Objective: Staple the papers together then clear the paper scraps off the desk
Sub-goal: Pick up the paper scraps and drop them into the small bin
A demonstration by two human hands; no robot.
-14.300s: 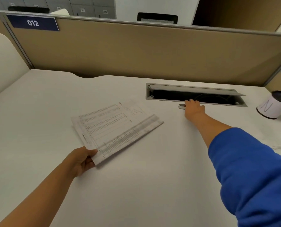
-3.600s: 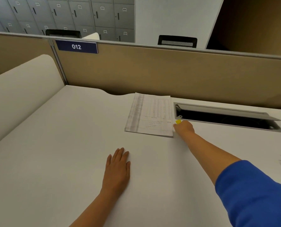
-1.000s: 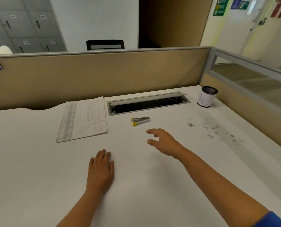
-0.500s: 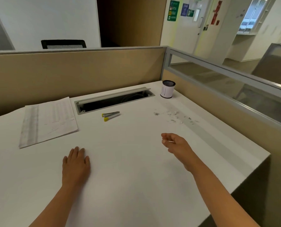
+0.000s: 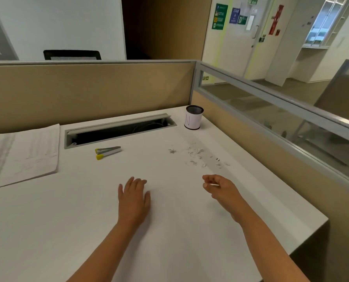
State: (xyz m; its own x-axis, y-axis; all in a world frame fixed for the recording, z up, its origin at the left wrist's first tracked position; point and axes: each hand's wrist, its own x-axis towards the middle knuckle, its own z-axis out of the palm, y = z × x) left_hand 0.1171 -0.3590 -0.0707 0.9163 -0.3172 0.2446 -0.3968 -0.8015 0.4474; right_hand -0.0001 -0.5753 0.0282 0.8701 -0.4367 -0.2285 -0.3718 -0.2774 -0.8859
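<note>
The stack of printed papers (image 5: 23, 154) lies flat at the far left of the white desk (image 5: 67, 231). A grey stapler with yellow ends (image 5: 108, 152) rests to their right, in front of the cable slot. Several small paper scraps (image 5: 198, 156) are scattered at the right of the desk. My left hand (image 5: 134, 200) lies flat, palm down, on the desk's middle. My right hand (image 5: 220, 188) hovers just short of the scraps, fingers loosely curled and apart, holding nothing.
An open cable slot (image 5: 118, 129) runs along the back of the desk. A white cup with a dark rim (image 5: 194, 120) stands at the back right corner. Tan partitions (image 5: 88, 92) close the back and right; the desk's right edge (image 5: 303, 237) drops off.
The view has swung right. My right hand has left the stapler on the desk and moved right toward the scraps. My left hand rests flat and has shifted right with it.
</note>
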